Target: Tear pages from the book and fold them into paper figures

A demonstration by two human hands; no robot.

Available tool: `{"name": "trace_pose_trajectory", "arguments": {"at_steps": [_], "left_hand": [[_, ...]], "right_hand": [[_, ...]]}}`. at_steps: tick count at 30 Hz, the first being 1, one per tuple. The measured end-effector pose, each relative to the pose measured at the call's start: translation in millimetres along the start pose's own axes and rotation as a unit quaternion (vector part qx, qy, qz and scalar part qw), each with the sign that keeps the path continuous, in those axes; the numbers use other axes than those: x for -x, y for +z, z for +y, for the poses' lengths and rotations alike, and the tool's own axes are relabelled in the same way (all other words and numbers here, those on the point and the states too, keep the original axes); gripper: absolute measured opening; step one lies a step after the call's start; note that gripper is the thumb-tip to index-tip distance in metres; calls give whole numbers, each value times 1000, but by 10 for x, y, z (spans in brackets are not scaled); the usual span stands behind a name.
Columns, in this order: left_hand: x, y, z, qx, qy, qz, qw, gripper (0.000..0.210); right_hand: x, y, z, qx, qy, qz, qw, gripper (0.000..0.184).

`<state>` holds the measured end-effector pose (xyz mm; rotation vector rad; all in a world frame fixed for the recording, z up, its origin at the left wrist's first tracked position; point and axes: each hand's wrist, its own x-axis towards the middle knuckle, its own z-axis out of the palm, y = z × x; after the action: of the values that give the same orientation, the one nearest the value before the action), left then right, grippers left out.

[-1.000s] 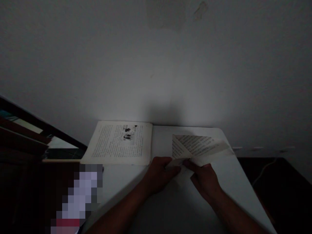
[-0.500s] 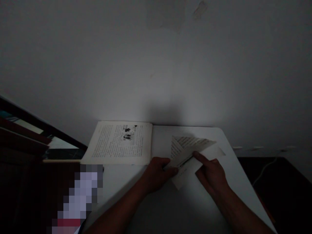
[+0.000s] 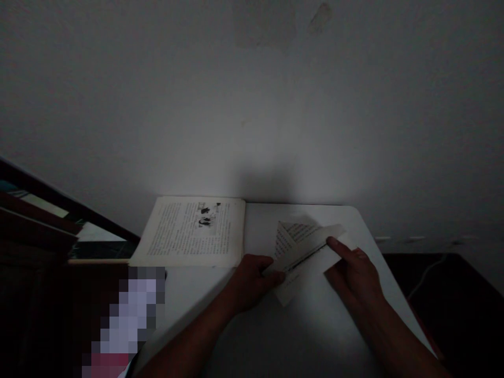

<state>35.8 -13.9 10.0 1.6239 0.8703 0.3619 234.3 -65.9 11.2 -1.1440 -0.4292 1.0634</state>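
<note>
A folded sheet of printed paper [image 3: 293, 249] is held between my two hands, over the white table [image 3: 260, 336]. My left hand [image 3: 255, 275] pinches its lower left part between thumb and fingers. Along the fold on the right side, the thumb of my right hand [image 3: 354, 268] presses on the paper, with the other fingers underneath it. The sheet shows slanted lines of text at its upper left and a raised flap across its middle. The right hand's lower fingers are partly hidden.
A book or stack of printed pages [image 3: 189, 231] with a small picture lies at the table's back left, by the wall [image 3: 252, 105]. A blurred-out item [image 3: 134, 315] is at the left edge. Dark wooden rails [image 3: 79, 205] stand further left; a pale cable [image 3: 427, 273] runs at right.
My right hand has slid right and slightly up along the fold, and the flap lies straighter across the sheet. My left hand keeps its pinch almost in place.
</note>
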Motion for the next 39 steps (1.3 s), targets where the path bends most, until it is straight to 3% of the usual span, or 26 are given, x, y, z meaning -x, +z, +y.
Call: {"name": "trace_pose_trajectory", "arguments": {"at_steps": [6, 11, 15, 19, 21, 25, 30, 39], "left_hand": [[-2, -25, -31, -16, -2, -2, 1000, 24], [6, -108, -29, -67, 4, 4, 998, 24], [32, -173, 46, -178, 55, 33, 982, 30], [66, -213, 116, -224, 61, 18, 972, 26], [77, -239, 110, -203, 44, 5, 978, 22], [72, -307, 66, -98, -13, 13, 995, 27], [41, -347, 46, 5, -93, 41, 995, 30], [28, -381, -22, 4, -74, 31, 997, 31]], "right_hand": [[-93, -103, -111, -59, 11, 51, 997, 12], [-189, -271, -134, -24, -30, 67, 997, 9], [-160, -302, -212, 95, -117, 3, 989, 22], [-123, -307, -264, 303, -142, -58, 941, 24], [-138, -327, -254, 339, -130, -50, 930, 20], [-183, -357, -215, 332, -100, -47, 937, 22], [-188, -354, -186, 336, -46, -95, 936, 27], [-217, -439, -166, 358, -27, -142, 923, 33]]}}
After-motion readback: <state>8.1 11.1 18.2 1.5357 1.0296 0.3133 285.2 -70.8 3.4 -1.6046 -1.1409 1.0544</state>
